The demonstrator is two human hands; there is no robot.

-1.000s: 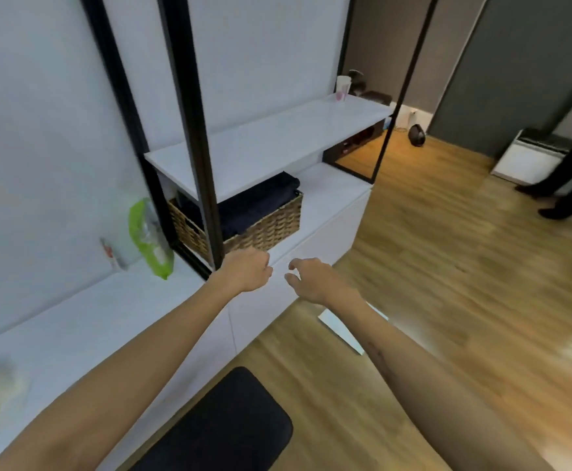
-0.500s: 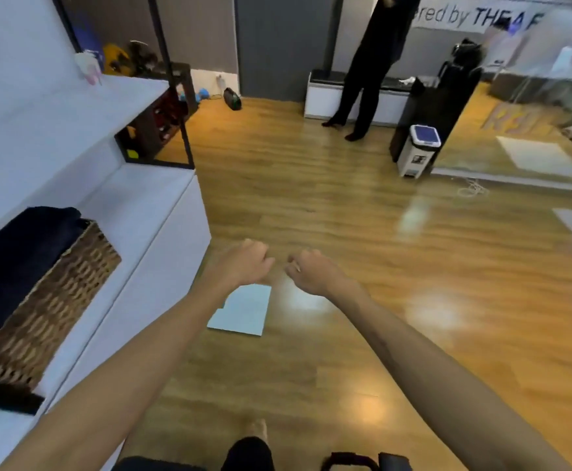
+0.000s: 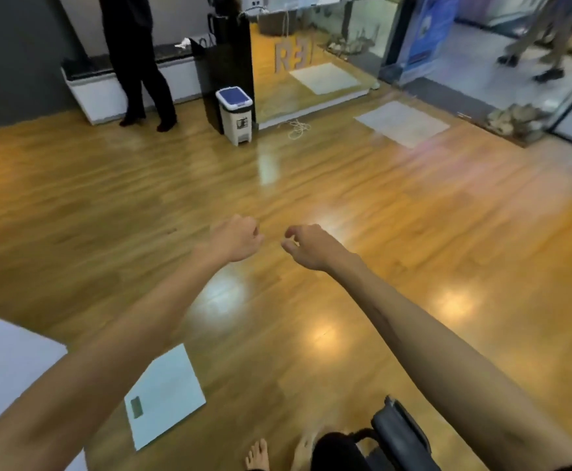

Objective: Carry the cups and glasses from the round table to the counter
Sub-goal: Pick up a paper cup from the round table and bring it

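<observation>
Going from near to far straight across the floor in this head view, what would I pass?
Bare feet → pale flat scale on the floor → the left hand and right hand, held out side by side and holding nothing → white pedal bin with blue lid → a standing person in black.

large letters "R3" mirrored on glass panel (image 3: 293, 56), other print unreadable
</observation>
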